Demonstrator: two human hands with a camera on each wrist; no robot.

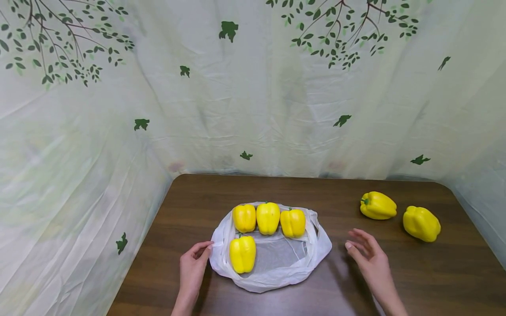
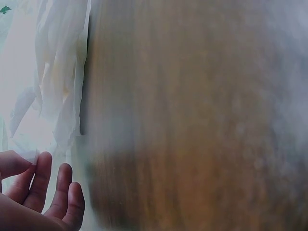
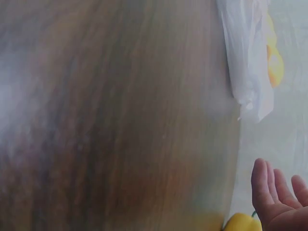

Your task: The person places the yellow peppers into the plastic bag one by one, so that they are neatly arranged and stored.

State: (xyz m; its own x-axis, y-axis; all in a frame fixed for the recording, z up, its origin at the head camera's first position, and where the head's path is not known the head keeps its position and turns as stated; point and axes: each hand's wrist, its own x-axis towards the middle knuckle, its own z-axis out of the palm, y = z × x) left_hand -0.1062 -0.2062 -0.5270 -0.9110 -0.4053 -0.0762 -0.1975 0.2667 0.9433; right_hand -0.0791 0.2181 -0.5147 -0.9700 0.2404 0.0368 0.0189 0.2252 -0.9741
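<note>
A white plastic bag [image 1: 276, 281] lies spread on the table with its mouth facing up. Inside it, three yellow bell peppers stand in a row along the back, the middle one [image 1: 268, 218] among them, and another yellow bell pepper [image 1: 242, 254] sits at the front left. My left hand [image 1: 193, 265] pinches the bag's left edge between thumb and finger; the left wrist view shows that pinch on the white plastic [image 2: 60, 91]. To the right of the bag, my right hand [image 1: 369, 256] is held apart from it with fingers loosely bent and nothing in them.
Two more yellow bell peppers lie on the table's right side, one farther back [image 1: 378, 205] and one nearer the right edge [image 1: 421, 224]. The brown wooden table [image 1: 446, 281] has rounded far corners. Behind it hangs a pale curtain [image 1: 253, 101] with leaf prints.
</note>
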